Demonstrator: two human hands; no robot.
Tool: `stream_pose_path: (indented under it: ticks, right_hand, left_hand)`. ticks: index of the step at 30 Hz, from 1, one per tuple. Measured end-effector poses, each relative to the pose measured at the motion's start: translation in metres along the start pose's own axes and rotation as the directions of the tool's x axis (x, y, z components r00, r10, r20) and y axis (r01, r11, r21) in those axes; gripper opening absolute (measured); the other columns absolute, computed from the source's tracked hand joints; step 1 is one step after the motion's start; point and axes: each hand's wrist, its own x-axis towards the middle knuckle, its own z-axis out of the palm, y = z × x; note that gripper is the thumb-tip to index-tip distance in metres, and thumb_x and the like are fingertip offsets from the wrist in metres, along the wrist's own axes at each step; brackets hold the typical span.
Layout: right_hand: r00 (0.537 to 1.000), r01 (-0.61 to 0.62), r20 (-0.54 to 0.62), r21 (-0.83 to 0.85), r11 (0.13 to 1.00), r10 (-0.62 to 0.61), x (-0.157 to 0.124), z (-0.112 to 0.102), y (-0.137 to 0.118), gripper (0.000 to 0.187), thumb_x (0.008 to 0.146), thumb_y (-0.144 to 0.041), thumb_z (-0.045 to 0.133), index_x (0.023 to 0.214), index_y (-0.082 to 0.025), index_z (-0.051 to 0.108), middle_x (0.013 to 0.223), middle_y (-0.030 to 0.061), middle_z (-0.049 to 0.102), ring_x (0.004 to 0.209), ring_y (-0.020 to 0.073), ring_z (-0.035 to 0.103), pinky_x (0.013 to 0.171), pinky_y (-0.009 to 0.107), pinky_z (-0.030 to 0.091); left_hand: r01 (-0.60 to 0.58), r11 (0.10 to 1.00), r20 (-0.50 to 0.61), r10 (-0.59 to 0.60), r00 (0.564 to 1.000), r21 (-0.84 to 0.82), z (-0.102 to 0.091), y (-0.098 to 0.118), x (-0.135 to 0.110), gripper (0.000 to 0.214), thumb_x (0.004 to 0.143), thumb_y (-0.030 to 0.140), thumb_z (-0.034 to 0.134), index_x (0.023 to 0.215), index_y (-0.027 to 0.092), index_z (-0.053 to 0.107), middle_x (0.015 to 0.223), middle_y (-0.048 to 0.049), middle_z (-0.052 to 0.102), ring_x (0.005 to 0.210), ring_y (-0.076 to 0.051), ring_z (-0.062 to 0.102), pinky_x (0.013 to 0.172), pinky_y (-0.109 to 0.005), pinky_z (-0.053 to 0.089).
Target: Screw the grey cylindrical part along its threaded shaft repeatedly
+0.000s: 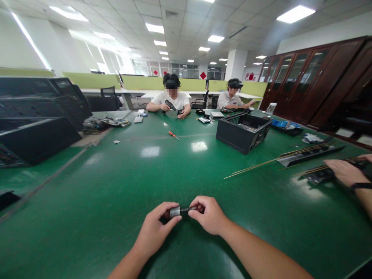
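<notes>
My left hand (157, 228) and my right hand (209, 214) meet just above the green table (122, 186), near its front edge. Between them they pinch a small cylindrical part (180, 211) with a silver metal end on the left and a dark end on the right. The left fingers grip the silver end. The right fingers close on the dark end. What the part is I cannot make out.
A black computer case (242, 131) stands at mid right, long thin rods (261, 164) and a dark panel (308, 154) beyond it. A co-worker's hand (345, 172) rests on parts at the right edge. An orange screwdriver (173, 135) lies mid-table. Two people sit at the far end. Black cases (37, 120) are stacked left.
</notes>
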Motion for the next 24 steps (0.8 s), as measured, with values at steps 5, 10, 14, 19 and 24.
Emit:
stream_pose_path:
  ticks: [5,10,14,19,24]
  right_hand:
    - [1.0,-0.016,0.005,0.024,1.0,0.016,0.0002,0.0004,0.0018,0.004,0.078,-0.02,0.069,0.081,-0.017,0.07,0.067,-0.0022,0.062,0.062,0.0119,0.054,0.062,0.022,0.043]
    - [1.0,-0.025,0.005,0.034,0.999,0.025,0.0006,0.0006,0.0022,0.004,0.078,-0.021,0.069,0.081,-0.017,0.07,0.067,-0.0024,0.061,0.062,0.0118,0.054,0.062,0.022,0.043]
    - [1.0,-0.027,0.002,0.044,0.999,0.027,0.001,0.0003,0.0023,0.005,0.079,-0.022,0.07,0.081,-0.017,0.07,0.066,-0.0023,0.061,0.062,0.0118,0.054,0.062,0.022,0.043]
    - [1.0,-0.026,-0.008,0.061,0.998,0.026,0.0005,0.0,0.0015,0.004,0.078,-0.02,0.069,0.081,-0.017,0.07,0.067,-0.0026,0.062,0.061,0.0116,0.054,0.062,0.022,0.043]
    - [0.999,-0.029,-0.016,0.063,0.998,0.03,0.0004,0.0008,0.0018,0.005,0.077,-0.019,0.069,0.082,-0.018,0.069,0.068,-0.0026,0.063,0.061,0.0117,0.054,0.061,0.023,0.042]
  left_hand:
    - [-0.026,0.999,-0.025,0.026,0.999,0.022,-0.0015,0.0034,-0.0002,0.026,0.081,0.038,0.07,0.103,0.023,0.072,0.097,-0.0047,0.074,0.084,-0.021,0.068,0.075,-0.031,0.055]
    - [-0.022,1.0,-0.034,0.023,0.999,0.02,-0.0011,0.0022,0.0001,0.026,0.081,0.039,0.07,0.102,0.023,0.072,0.096,-0.0045,0.074,0.081,-0.02,0.068,0.073,-0.03,0.056]
    - [-0.018,1.0,-0.045,0.019,0.999,0.013,-0.0002,-0.0005,0.0001,0.027,0.081,0.04,0.071,0.102,0.024,0.072,0.097,-0.0042,0.074,0.083,-0.021,0.069,0.074,-0.03,0.056]
    - [-0.02,1.0,-0.046,0.021,0.999,0.017,-0.0008,0.0001,0.0005,0.027,0.081,0.04,0.071,0.102,0.024,0.072,0.098,-0.004,0.074,0.083,-0.02,0.069,0.075,-0.031,0.056]
    - [-0.015,0.999,-0.057,0.017,0.998,0.031,-0.001,0.0032,0.0012,0.028,0.08,0.041,0.07,0.101,0.023,0.073,0.096,-0.0046,0.074,0.082,-0.021,0.069,0.073,-0.031,0.056]
